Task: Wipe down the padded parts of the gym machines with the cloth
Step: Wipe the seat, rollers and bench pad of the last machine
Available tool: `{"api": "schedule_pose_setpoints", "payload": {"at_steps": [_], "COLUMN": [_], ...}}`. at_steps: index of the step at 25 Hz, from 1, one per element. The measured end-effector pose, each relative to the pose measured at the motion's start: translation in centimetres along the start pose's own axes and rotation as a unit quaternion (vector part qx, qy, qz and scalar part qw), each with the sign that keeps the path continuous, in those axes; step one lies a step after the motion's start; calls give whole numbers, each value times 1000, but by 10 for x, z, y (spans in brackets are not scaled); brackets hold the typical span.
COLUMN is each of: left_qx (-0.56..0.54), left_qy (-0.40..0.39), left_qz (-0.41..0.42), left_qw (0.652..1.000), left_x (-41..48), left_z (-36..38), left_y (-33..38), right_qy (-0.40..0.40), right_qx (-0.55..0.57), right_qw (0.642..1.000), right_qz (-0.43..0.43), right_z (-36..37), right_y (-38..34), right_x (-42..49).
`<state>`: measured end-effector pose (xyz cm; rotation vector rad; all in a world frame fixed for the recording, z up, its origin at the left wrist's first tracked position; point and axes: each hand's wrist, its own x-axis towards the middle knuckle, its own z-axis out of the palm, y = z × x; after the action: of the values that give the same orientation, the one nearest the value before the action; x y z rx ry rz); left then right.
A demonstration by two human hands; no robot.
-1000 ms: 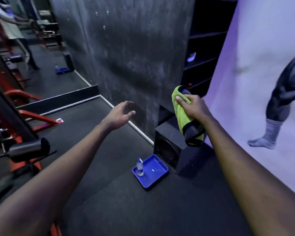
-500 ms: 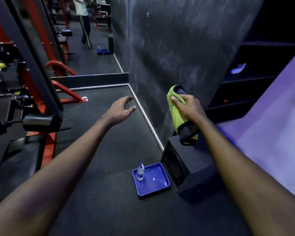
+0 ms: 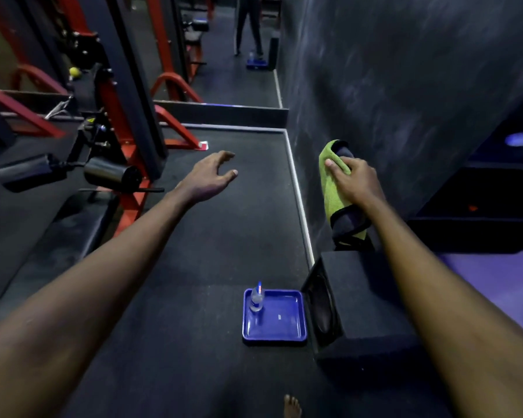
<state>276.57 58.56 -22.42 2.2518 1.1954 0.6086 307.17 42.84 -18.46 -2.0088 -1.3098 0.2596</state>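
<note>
Head turning left: black roller pad (image 3: 111,175) of red machine (image 3: 133,200) coming into frame's left middle. Right hand (image 3: 355,182) gripping green cloth (image 3: 329,188) at right centre, touching nothing padded. Left hand (image 3: 209,176) hovering open, fingers spread. Wiping probably starting next.

Over the last second the head view has swung left and tipped down: the painted leg has gone from the right side, and the red machine frame (image 3: 124,122) with its black roller pad (image 3: 112,175) now fills much of the left. The distant person (image 3: 248,25) has shifted from the top left corner to the top middle, only the legs showing. The blue tray (image 3: 284,327) sits lower in the view, and a bare foot (image 3: 292,405) has appeared at the bottom edge.
</note>
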Motion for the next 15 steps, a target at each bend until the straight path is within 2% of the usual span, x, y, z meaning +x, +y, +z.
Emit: {"api": "schedule_pose_setpoints", "payload": {"at_steps": [3, 9, 15], "left_qx": [16, 17, 16], "left_qy": [1, -44, -117], "left_qz": [-46, -125, -162], "left_qw": [999, 991, 980], "left_x": [6, 0, -12], "left_z": [39, 130, 265], "left_y": [7, -7, -103], "right_qy": [-32, -102, -165], "right_qx": [22, 47, 17], "right_qw": [999, 993, 983], "right_qz": [-23, 22, 82], "right_z": [12, 97, 250], "right_y": [39, 130, 255], "right_x": [31, 46, 10]}}
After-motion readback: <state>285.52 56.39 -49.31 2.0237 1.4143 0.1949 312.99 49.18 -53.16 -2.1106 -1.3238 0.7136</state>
